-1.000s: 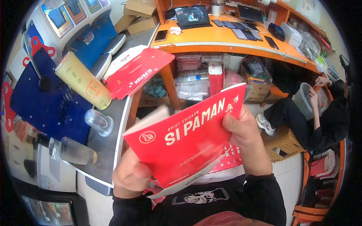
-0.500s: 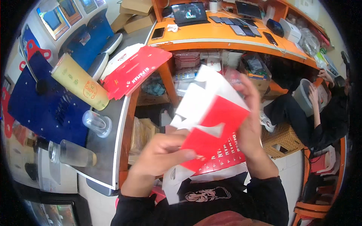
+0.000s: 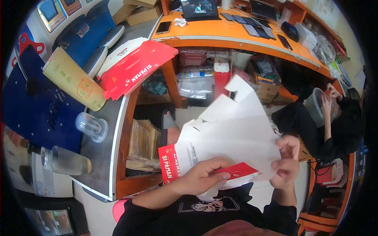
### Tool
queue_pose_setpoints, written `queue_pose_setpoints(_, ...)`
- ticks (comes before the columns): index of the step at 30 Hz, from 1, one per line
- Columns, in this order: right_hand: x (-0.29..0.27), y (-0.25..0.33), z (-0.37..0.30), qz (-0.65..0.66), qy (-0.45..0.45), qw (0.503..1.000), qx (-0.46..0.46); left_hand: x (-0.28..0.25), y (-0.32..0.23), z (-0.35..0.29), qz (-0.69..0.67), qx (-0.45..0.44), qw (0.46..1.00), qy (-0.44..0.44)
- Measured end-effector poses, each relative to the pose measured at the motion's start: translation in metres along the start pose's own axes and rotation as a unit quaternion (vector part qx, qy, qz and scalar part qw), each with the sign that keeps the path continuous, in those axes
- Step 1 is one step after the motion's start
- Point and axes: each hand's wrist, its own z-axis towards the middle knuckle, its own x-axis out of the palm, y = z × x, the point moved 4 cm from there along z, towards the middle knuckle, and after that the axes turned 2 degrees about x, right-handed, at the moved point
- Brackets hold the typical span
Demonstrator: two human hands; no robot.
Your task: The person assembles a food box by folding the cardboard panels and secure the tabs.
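Observation:
A cut cardboard sheet for a folding box point(image 3: 232, 122) is spread over my lap, white inner face up, with slots and notched flaps along its far edge. My left hand point(image 3: 210, 175) is closed on its near side, thumb pressed on a turned-up red flap point(image 3: 240, 171). At the right edge my right hand point(image 3: 286, 159) grips the sheet between thumb and fingers. Beneath the sheet, more red printed box sheets point(image 3: 166, 165) stick out at the left; the rest of them is hidden.
More flat red and white box sheets point(image 3: 138, 67) lie on the grey counter point(image 3: 100, 169) at left, beside a yellow cylinder point(image 3: 75, 78) and clear plastic containers point(image 3: 92, 126). Phones and a tablet point(image 3: 199, 8) rest on the orange desk point(image 3: 189, 29). At right a person holds a bucket point(image 3: 316, 106).
The sheet has come down and turned, so its white face now lies broadly upward instead of its red folded part. My right hand has moved down and right; the left has moved right.

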Motion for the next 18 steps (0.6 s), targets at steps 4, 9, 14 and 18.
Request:
queue_pose_setpoints(4,0.016,0.020,0.020,-0.145,0.174,0.974,-0.023,-0.007,0.003,0.002,0.026,0.002,0.999,0.042)
queue_pose_setpoints(9,0.031,0.032,0.040,-0.246,0.285,0.926,0.011,0.002,0.010,-0.004,-0.048,-0.055,0.989,-0.125)
queue_pose_setpoints(14,0.038,0.032,0.055,-0.334,0.282,0.896,-0.074,-0.002,-0.017,-0.006,0.192,0.015,0.967,-0.169)
queue_pose_setpoints(18,0.042,0.045,0.067,-0.315,0.342,0.876,-0.126,0.004,-0.032,-0.006,0.231,0.042,0.963,-0.131)
